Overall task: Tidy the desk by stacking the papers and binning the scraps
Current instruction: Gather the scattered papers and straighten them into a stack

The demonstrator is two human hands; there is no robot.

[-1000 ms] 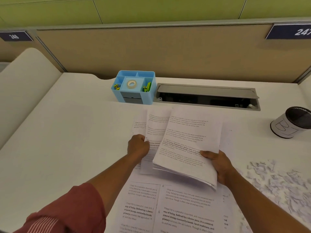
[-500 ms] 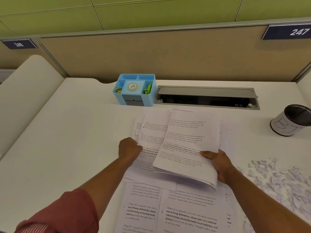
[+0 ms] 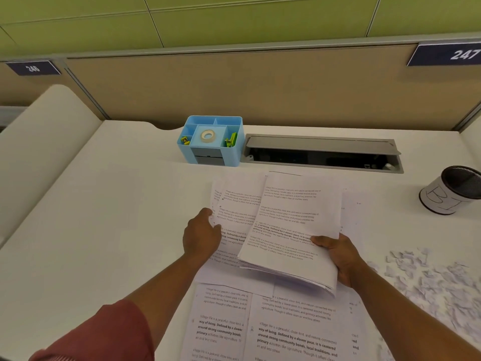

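Note:
My right hand [image 3: 338, 259] grips a thick stack of printed papers [image 3: 291, 230] by its near right corner, lifted slightly off the white desk [image 3: 117, 217]. My left hand [image 3: 201, 235] pinches the left edge of loose sheets [image 3: 239, 204] that lie partly under the stack. More printed sheets [image 3: 260, 327] lie flat on the desk near me. A spread of torn white paper scraps [image 3: 429, 282] covers the desk at the right. A small round bin [image 3: 453, 190] with black mesh inside and a white paper wrap stands at the far right.
A blue desk organiser [image 3: 212, 140] with a tape roll and clips stands at the back centre. Beside it on the right is an open grey cable tray [image 3: 322, 155]. A beige partition [image 3: 260, 87] closes off the back of the desk.
My left hand has slid the loose sheets toward me and slightly left. The stack in my right hand has stayed almost still.

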